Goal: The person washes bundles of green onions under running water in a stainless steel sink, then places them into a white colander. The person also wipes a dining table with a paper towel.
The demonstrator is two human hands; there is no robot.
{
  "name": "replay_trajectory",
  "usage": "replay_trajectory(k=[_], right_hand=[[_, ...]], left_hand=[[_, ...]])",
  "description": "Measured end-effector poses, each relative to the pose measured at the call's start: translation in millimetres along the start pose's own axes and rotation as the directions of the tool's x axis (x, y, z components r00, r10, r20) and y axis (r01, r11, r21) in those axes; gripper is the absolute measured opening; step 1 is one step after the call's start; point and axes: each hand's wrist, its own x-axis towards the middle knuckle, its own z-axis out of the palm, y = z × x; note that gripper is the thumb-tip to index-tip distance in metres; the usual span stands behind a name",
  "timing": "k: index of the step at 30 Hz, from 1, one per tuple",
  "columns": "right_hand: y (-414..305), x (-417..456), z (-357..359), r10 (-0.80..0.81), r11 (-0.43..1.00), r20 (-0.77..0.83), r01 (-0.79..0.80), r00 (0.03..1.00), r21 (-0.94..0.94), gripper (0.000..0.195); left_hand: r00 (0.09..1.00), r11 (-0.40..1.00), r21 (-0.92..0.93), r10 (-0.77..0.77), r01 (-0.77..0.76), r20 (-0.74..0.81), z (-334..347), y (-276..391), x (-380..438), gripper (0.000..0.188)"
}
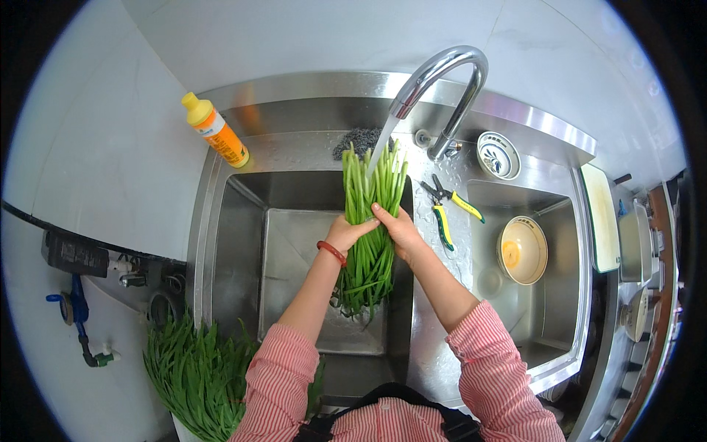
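Note:
A bunch of long green leafy stalks, like garlic chives (367, 265), is held over the right part of the large steel sink basin (309, 276). My left hand (348, 232) grips it from the left, and my right hand (395, 226) from the right, thumbs near each other on top. Water runs from the chrome faucet (442, 61) onto the pale stem ends, which point away from me. The leaf ends hang towards me. A red bangle (331, 253) circles my left wrist. Another heap of the green leaves (199, 370) lies at the lower left.
Yellow-handled pliers (442, 212) lie open on the divider. A patterned bowl (499, 156) stands behind the smaller basin; another bowl (525, 254) sits inside it. A yellow-capped orange bottle (221, 138) stands back left, a dark mesh scourer (358, 142) behind the stalks. A cutting board (601, 218) is right.

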Motion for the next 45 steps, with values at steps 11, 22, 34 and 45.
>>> replay_trajectory(k=[11, 22, 34, 45], right_hand=[[-2, -2, 12, -0.03, 0.985, 0.102, 0.047, 0.994, -0.166, 0.047], [-20, -7, 2, -0.15, 0.972, 0.102, 0.165, 0.983, -0.17, 0.042], [-77, -26, 23, -0.229, 0.819, 0.323, 0.361, 0.918, -0.445, 0.048], [-151, -110, 105, -0.592, 0.499, 0.57, 0.815, 0.57, -0.296, 0.036]], left_hand=[[0.992, 0.981, -0.146, 0.122, -0.127, -0.043, -10, -5, -11, 0.036], [0.987, 0.984, -0.087, 0.158, -0.157, 0.01, 8, 9, -8, 0.038], [0.942, 0.944, -0.067, 0.314, -0.323, -0.115, 20, 54, -23, 0.034], [0.448, 0.429, 0.645, 0.882, -0.633, -0.147, 27, 159, -128, 0.032]])
